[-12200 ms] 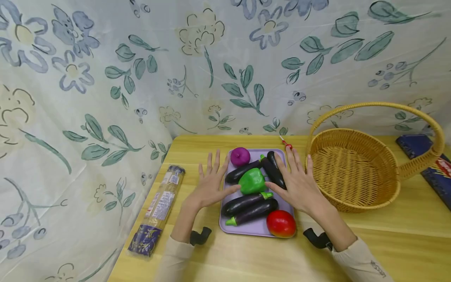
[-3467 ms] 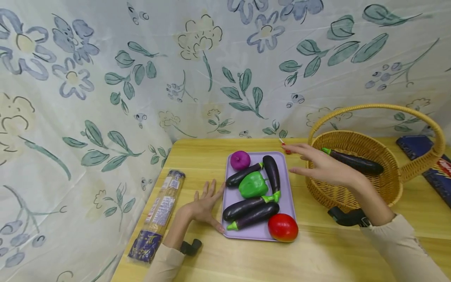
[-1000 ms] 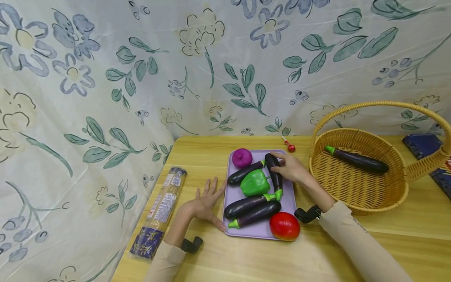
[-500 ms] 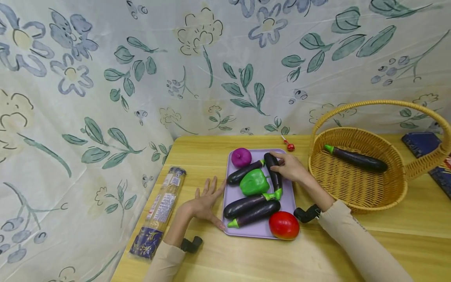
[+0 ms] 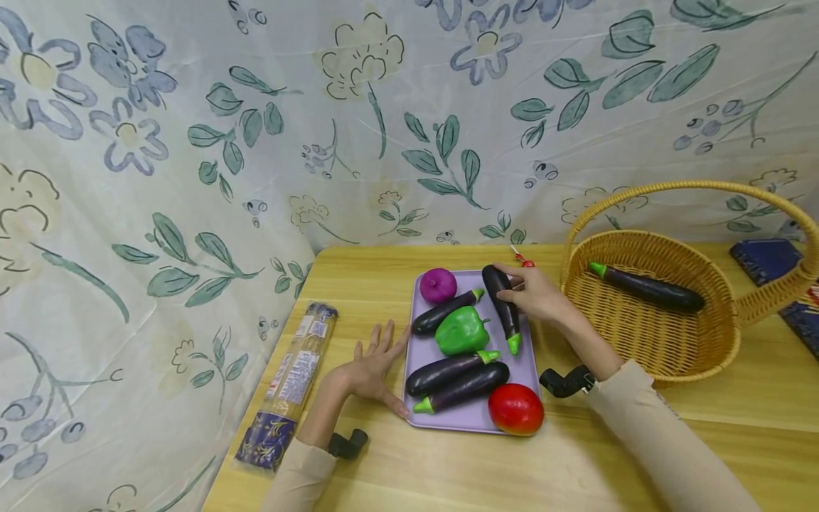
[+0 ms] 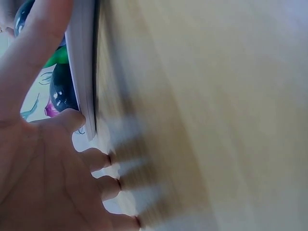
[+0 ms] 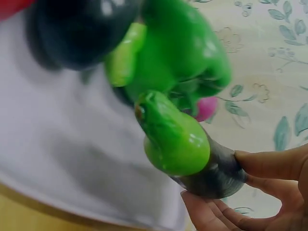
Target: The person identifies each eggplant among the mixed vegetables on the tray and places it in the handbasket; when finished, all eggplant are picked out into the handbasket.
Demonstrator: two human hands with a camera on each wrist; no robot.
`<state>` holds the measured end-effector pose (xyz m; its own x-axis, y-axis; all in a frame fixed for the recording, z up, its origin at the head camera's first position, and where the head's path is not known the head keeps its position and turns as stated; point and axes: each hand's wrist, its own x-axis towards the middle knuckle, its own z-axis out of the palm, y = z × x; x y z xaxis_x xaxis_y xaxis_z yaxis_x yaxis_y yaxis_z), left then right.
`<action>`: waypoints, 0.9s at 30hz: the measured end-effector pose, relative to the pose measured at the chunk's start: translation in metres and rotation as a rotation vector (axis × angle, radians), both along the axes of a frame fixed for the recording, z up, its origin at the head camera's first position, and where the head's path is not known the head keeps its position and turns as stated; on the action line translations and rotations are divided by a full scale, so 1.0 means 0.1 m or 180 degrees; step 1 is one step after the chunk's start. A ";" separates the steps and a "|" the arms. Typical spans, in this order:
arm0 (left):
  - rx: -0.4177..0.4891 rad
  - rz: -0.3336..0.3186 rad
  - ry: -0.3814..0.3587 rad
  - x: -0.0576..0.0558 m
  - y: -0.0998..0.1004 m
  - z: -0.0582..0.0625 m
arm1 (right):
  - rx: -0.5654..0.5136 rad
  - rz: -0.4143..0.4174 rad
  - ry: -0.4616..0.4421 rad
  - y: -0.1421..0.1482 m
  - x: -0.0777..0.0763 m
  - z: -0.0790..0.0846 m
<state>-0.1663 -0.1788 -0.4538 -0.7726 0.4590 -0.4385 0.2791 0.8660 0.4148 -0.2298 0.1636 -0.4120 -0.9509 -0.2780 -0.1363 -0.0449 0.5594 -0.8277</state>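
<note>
My right hand (image 5: 539,295) pinches a dark eggplant (image 5: 502,302) near its far end, above the right side of the lilac tray (image 5: 526,370). In the right wrist view that eggplant's green cap (image 7: 178,139) points at the camera, with thumb and fingers on either side of the body. My left hand (image 5: 370,371) has its fingers spread, thumb and fingertips at the tray's left edge. On the tray lie a purple onion (image 5: 438,286), a green bell pepper (image 5: 462,331), several other eggplants (image 5: 457,387) and a red mango-like fruit (image 5: 515,409).
Right of the tray stands a wicker basket (image 5: 640,341) with a tall handle, one eggplant (image 5: 652,288) inside. A dark blue packet (image 5: 764,264) lies behind it. A red lollipop (image 5: 526,262) is beyond the tray; a long noodle-like package (image 5: 288,384) lies at left.
The right hand has raised the eggplant slightly and shifted it right, apart from the neighbouring eggplant's stem. The left hand stays at the tray's edge. Earlier, one eggplant came into the basket.
</note>
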 end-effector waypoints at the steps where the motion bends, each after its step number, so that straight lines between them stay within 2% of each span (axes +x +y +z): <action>1: -0.0001 0.0004 -0.0004 0.00 0.00 0.00 | -0.0040 0.0024 -0.0014 0.01 0.01 0.04; 8: 0.0022 -0.0004 0.0000 0.00 -0.01 0.00 | -0.0156 0.0203 -0.0005 0.09 0.09 0.34; 17: 0.0019 -0.0012 -0.0007 0.00 -0.01 0.01 | -0.0062 0.0589 0.0288 0.38 0.26 0.74; 22: 0.0008 0.0008 -0.0001 0.00 0.00 0.01 | 0.0151 0.0698 0.0551 0.65 0.34 0.89; 27: -0.0005 0.0018 0.0007 0.01 0.01 0.01 | 0.0416 0.0694 0.0704 0.92 0.38 0.99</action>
<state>-0.1658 -0.1779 -0.4527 -0.7761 0.4541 -0.4376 0.2752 0.8682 0.4130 -0.1915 0.2559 -0.3129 -0.8815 -0.4718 0.0186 -0.3456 0.6177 -0.7064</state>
